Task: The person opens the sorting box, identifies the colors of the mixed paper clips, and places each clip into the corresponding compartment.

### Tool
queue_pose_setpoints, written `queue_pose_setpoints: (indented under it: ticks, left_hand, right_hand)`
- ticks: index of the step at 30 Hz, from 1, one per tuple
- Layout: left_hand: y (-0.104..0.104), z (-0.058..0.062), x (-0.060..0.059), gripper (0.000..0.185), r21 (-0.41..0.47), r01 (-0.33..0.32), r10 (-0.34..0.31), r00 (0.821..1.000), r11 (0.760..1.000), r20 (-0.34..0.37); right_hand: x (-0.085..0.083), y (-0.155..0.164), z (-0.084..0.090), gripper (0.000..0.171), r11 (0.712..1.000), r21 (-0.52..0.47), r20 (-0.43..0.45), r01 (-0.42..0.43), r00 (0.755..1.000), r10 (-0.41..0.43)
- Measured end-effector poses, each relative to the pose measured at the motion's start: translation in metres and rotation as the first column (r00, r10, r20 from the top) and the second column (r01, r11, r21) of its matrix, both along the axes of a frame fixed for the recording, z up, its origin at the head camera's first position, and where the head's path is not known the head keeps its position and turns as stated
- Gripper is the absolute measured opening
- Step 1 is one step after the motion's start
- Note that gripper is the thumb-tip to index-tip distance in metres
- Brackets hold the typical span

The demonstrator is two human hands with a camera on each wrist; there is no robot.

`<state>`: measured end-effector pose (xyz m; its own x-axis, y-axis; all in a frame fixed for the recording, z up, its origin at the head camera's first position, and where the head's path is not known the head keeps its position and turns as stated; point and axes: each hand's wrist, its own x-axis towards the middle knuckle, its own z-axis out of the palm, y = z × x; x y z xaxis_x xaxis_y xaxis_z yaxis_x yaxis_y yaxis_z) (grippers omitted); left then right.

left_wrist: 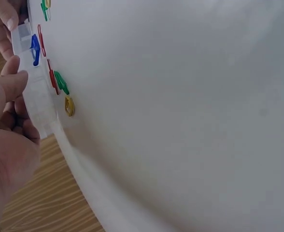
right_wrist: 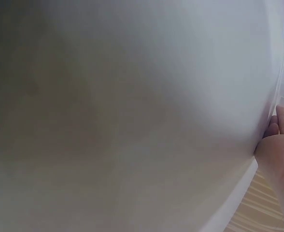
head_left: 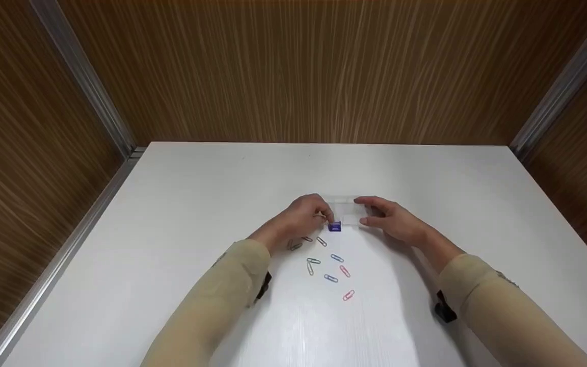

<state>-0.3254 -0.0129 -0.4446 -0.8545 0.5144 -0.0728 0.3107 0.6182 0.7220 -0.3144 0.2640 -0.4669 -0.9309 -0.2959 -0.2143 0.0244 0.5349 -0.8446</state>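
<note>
A clear plastic box (head_left: 352, 210) lies on the white table between my hands, with a small blue latch-like piece (head_left: 335, 227) on its near side. My left hand (head_left: 301, 216) is at the box's left end, fingers curled; in the left wrist view its thumb and fingers grip the clear plastic (left_wrist: 38, 99). At the other end, my right hand (head_left: 395, 221) holds the box between thumb at the front and fingers behind. What lies under the left fingers is partly hidden. In the right wrist view only part of the right hand (right_wrist: 279, 145) shows.
Several paper clips lie scattered on the table (head_left: 212, 178) in front of the box, among them a blue one (head_left: 331, 278), a red one (head_left: 348, 295) and a green one (head_left: 313, 261). Wood-grain panels (head_left: 293, 71) stand behind and at both sides.
</note>
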Motion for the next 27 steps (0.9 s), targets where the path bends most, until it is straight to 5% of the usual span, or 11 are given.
queue_pose_setpoints:
  ticks: [9, 20, 27]
  left_hand:
    - [-0.005, -0.007, 0.003, 0.023, 0.092, -0.079, 0.073, 0.995, 0.993, 0.065]
    - [-0.028, -0.009, -0.005, 0.041, 0.093, -0.095, 0.097, 0.995, 0.991, -0.016]
    - [-0.036, -0.01, -0.003, 0.058, 0.13, -0.126, 0.113, 0.988, 0.983, 0.104]
  right_hand:
    - [-0.001, -0.002, -0.005, 0.054, 1.0, -0.006, -0.001, 0.001, 1.0, -0.001]
    - [0.002, -0.004, -0.009, 0.052, 1.0, -0.021, 0.014, 0.023, 1.0, -0.023]
    - [0.002, -0.005, -0.007, 0.053, 0.999, -0.029, 0.011, 0.026, 1.0, -0.026]
